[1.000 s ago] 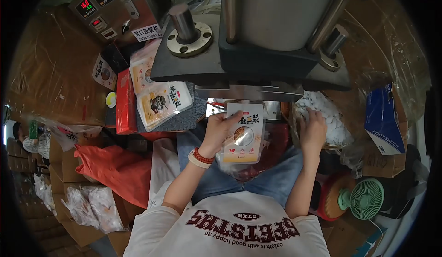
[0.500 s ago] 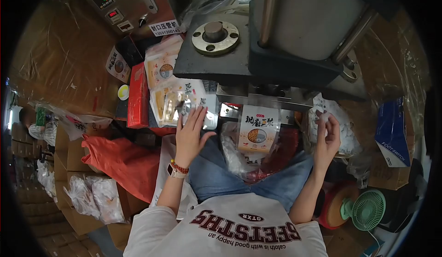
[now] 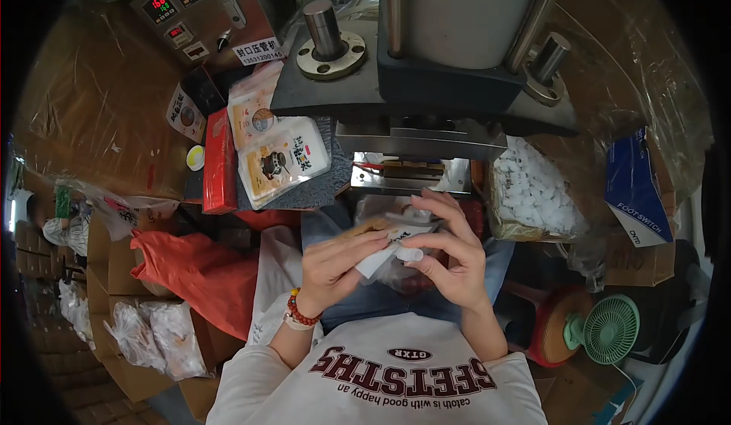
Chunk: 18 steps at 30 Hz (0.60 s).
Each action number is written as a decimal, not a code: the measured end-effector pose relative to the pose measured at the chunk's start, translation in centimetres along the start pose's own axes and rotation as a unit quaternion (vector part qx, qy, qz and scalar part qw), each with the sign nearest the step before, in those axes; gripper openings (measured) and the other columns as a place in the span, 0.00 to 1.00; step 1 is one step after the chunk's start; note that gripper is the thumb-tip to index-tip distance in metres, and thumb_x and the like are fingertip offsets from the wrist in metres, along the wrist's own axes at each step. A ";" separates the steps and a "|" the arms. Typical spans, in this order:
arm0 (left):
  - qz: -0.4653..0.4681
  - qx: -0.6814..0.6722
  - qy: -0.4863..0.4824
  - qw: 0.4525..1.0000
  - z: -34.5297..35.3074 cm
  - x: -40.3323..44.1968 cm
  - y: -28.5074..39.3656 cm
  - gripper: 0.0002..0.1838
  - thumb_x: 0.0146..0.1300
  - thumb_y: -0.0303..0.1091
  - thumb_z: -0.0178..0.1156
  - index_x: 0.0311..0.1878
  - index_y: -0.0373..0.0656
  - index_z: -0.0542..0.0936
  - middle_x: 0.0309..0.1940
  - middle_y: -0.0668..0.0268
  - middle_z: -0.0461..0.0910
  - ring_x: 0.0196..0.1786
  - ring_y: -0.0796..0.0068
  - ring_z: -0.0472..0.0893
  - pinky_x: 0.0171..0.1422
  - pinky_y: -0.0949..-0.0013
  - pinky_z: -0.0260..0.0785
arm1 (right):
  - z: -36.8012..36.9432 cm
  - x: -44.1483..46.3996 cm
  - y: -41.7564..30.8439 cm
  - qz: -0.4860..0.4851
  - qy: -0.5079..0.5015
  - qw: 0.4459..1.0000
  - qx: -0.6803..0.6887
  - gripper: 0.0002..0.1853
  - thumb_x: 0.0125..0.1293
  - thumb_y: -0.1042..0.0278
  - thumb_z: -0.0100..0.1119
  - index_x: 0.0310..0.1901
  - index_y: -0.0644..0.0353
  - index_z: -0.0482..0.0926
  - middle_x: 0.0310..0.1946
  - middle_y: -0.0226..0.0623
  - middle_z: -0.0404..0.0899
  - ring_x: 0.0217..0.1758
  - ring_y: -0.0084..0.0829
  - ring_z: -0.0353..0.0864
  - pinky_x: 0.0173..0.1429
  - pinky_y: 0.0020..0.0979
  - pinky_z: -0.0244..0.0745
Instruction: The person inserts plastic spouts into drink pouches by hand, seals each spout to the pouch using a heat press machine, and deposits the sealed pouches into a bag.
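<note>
Over my lap, my left hand (image 3: 335,267) grips a printed pouch (image 3: 378,256), which is tilted and partly blurred. My right hand (image 3: 455,256) pinches a small white spout piece (image 3: 410,254) against the pouch's edge, its other fingers raised and curved. Just beyond both hands is the shiny metal jaw (image 3: 411,174) of the press, with nothing visible in it. Flat printed pouches (image 3: 283,162) lie stacked on the grey cloth to the left. At the right, a box holds many white spout pieces (image 3: 531,189).
The press body (image 3: 449,82) overhangs the work area. A control box (image 3: 202,14) and a red box (image 3: 219,162) are at the left. On the right are a blue-and-brown carton (image 3: 640,189) and a green fan (image 3: 611,329). A distant person (image 3: 67,227) is at far left.
My left hand has left the pouch stack and returned to the middle with a pouch. My right hand has moved in from the spout box to meet it. The pouch at the jaw is gone from there.
</note>
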<state>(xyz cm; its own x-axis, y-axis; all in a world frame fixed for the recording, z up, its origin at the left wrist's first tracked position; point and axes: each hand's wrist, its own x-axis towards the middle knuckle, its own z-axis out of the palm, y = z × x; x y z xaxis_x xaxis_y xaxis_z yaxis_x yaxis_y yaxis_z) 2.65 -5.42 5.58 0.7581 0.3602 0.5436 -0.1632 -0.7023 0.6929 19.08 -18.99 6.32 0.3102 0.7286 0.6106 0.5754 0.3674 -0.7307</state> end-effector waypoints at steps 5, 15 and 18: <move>-0.278 -0.165 -0.016 0.946 5.4 0.2 -3.2 0.09 0.62 0.30 0.66 0.41 0.34 0.85 0.27 0.66 0.85 0.28 0.87 0.79 0.32 0.79 0.71 | -0.4 -0.3 0.3 0.185 0.110 0.976 -0.038 0.17 0.56 0.73 0.66 0.49 0.61 0.81 0.57 0.44 0.75 0.61 0.41 0.74 0.65 0.37 0.66; -0.434 -0.477 0.059 0.762 7.6 5.0 -7.2 0.09 0.64 0.32 0.64 0.38 0.33 0.84 0.35 0.63 0.85 0.35 0.83 0.81 0.35 0.79 0.71 | -7.6 -2.2 8.6 0.289 0.051 0.754 -0.587 0.14 0.59 0.73 0.60 0.47 0.62 0.81 0.40 0.41 0.81 0.46 0.42 0.77 0.53 0.39 0.67; -0.423 -0.424 0.035 0.800 7.6 4.3 -8.5 0.11 0.64 0.33 0.64 0.38 0.32 0.83 0.35 0.64 0.85 0.36 0.82 0.81 0.37 0.77 0.72 | -8.5 -3.1 10.0 0.263 0.047 0.789 -0.553 0.14 0.59 0.75 0.60 0.48 0.62 0.80 0.38 0.41 0.82 0.42 0.41 0.78 0.48 0.38 0.69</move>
<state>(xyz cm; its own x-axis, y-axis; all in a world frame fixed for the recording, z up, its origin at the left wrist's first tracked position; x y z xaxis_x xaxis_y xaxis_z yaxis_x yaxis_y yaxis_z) 12.08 -2.57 -1.50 0.7912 0.5413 -0.2845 -0.0035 0.4692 0.8831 30.30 -22.44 -0.28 0.7507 0.5473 0.3699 0.6412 -0.7386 -0.2084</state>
